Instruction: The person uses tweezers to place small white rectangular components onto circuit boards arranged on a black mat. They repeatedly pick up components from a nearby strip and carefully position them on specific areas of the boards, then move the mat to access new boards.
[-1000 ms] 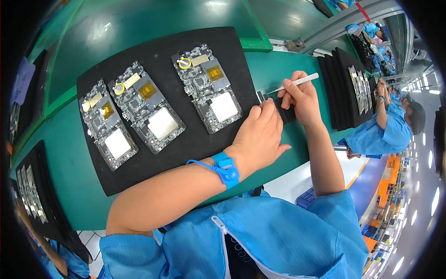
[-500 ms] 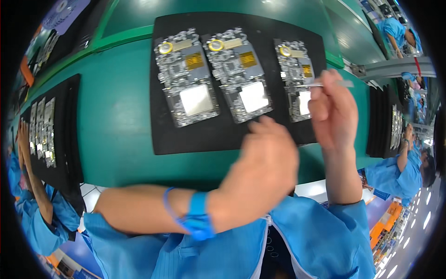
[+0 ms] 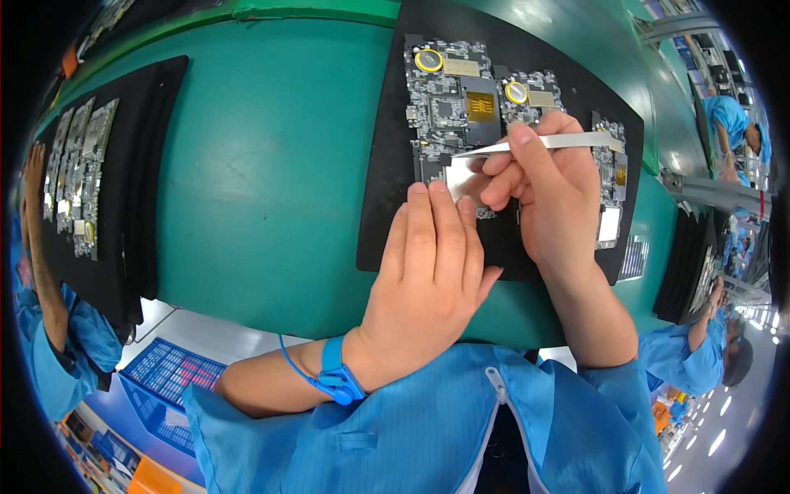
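Observation:
My left hand (image 3: 429, 263) lies with fingers stretched out over the lower end of the leftmost circuit board (image 3: 444, 107). That board bears a round yellow-rimmed coin cell (image 3: 428, 60) and a shiny silver plate (image 3: 466, 178), partly hidden by my hands. Metal tweezers (image 3: 568, 142) are pinched in my right hand (image 3: 555, 193), their tips at the plate's upper left corner; whether they touch it I cannot tell. Behind my right hand, a middle circuit board (image 3: 539, 85) is mostly covered. A third board (image 3: 609, 210) rests to the right. All lie on a black mat (image 3: 385, 198).
The mat sits on a green worktop (image 3: 247, 189). At left, stacked black mats (image 3: 136, 181) hold more boards, with a co-worker's hand (image 3: 34, 177) beside them. More black mats (image 3: 683, 263) stand at right near another person. A blue cord runs from my left wrist strap (image 3: 333, 375).
The view has swung left, so the mat appears farther right. My right hand has brought the tweezers from the rightmost board to the leftmost one. My left hand has come down flat on that board.

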Demonstrator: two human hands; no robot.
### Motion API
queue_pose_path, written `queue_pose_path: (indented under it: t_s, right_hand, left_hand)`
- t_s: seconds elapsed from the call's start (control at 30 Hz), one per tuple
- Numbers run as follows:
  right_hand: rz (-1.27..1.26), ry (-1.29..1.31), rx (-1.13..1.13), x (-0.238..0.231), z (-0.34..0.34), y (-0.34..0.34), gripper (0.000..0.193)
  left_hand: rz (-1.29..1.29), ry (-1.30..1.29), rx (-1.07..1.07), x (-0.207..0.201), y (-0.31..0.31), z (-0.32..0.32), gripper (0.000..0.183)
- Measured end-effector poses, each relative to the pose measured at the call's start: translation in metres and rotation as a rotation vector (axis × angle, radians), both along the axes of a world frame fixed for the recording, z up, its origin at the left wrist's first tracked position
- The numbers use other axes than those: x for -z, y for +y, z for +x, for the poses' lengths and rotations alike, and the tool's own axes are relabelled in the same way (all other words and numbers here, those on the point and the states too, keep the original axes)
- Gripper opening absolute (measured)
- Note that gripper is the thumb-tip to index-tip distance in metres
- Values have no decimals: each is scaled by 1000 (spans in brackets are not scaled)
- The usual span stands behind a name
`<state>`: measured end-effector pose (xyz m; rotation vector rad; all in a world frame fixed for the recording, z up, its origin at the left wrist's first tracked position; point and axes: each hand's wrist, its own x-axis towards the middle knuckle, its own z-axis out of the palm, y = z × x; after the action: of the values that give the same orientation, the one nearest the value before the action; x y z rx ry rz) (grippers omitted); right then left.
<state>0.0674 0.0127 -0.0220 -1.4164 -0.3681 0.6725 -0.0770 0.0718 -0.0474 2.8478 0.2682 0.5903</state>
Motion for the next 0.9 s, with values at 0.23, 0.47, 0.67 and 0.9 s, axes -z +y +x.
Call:
queue_pose_path:
  t_s: [0.23,0.47,0.67,0.9]
  right_hand:
    - [-5,6,0,-2,1,3,20]
    - [-14,-1,-31,-1,4,2,13]
    - [-10,24,1,-2,3,2,18]
    - [-25,7,-14,-1,3,1,19]
  left_hand:
    - [-1,21,-2,-2,2,-2,62]
    - [11,39,2,-4,2,-2,61]
    - [-42,41,6,-4,3,-1,60]
    - [-203,53,10,-16,11,4,54]
